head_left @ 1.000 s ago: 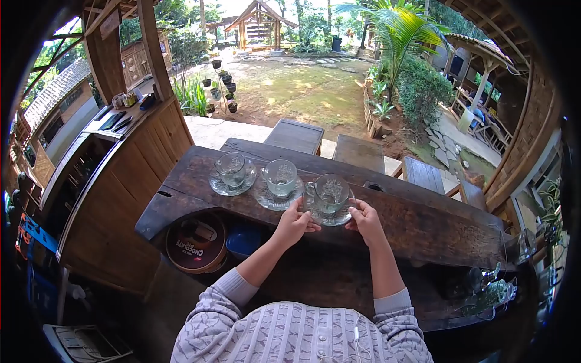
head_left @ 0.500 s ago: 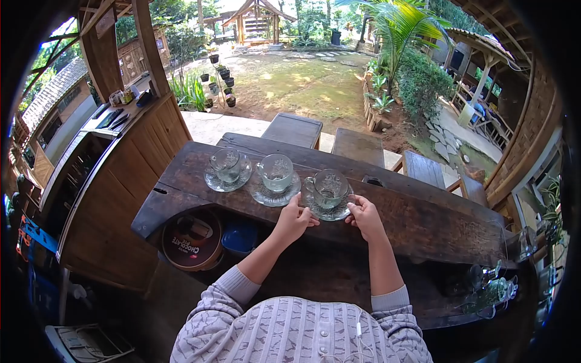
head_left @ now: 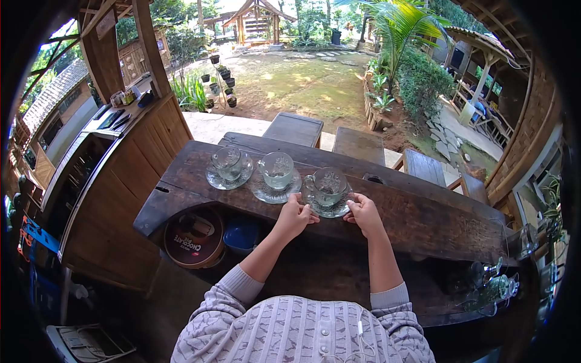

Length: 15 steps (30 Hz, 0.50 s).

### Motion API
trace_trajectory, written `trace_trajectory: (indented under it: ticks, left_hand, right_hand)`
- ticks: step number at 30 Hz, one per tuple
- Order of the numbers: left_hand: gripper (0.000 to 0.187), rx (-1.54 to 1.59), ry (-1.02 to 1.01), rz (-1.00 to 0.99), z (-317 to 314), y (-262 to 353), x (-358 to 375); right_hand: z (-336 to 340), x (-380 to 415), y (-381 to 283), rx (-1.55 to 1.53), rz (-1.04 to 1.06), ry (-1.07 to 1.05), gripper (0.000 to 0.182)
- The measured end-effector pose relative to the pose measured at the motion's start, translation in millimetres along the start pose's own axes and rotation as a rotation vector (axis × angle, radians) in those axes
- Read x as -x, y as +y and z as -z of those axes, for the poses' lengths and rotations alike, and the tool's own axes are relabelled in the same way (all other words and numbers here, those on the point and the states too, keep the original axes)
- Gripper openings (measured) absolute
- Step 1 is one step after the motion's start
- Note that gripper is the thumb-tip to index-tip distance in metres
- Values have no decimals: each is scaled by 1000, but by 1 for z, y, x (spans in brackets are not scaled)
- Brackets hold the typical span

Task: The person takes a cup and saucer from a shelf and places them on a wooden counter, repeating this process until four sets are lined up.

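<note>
Three clear glass cups on glass saucers stand in a row on the dark wooden table (head_left: 436, 227). Both my hands grip the rim of the right-hand saucer (head_left: 334, 212), which bears a glass cup (head_left: 327, 186). My left hand (head_left: 294, 218) pinches its left edge, and my right hand (head_left: 364, 214) pinches its right edge. Just left of it is the middle cup (head_left: 276, 170) on its saucer (head_left: 266, 195), close to my left fingers. Farther left, another cup (head_left: 227, 163) rests on its own saucer (head_left: 243, 177).
Below the tabletop sit a round chocolate pie tin (head_left: 193, 239) and a blue container (head_left: 241, 235). More glassware (head_left: 499, 287) stands low at the right. A wooden counter (head_left: 121, 181) is at the left, and stools (head_left: 358, 145) line the table's far side.
Little differs. The view has shifted slightly, and both hands keep hold of the right-hand saucer with its cup.
</note>
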State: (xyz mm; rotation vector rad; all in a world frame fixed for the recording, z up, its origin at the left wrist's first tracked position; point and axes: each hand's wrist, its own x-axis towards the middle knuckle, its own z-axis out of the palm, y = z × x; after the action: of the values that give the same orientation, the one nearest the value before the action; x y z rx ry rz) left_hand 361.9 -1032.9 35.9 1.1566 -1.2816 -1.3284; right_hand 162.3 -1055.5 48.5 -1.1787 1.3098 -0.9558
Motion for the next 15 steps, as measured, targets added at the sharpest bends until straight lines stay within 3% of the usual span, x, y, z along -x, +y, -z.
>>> trace_trajectory:
  ticks: [15]
  left_hand:
    - [38, 69, 14, 38, 0, 2, 0]
  right_hand:
    - [-3, 1, -1, -13, -17, 35, 27]
